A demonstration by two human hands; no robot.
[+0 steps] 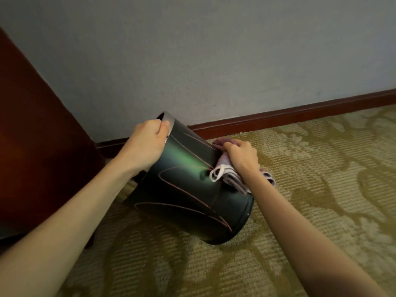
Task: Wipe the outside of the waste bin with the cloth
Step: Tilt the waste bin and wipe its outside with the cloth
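Observation:
A dark, glossy waste bin (188,189) with thin reddish line patterns lies tilted, its open rim pointing up and left toward the wall and its base toward me. My left hand (147,142) grips the rim, thumb on the outside. My right hand (241,156) presses a crumpled pale pink cloth (230,179) with a white loop against the bin's upper right side.
Patterned olive-beige carpet (300,189) covers the floor. A grey wall (214,61) with a dark wooden skirting board (289,115) runs behind the bin. A dark reddish wooden furniture panel (38,136) stands close on the left.

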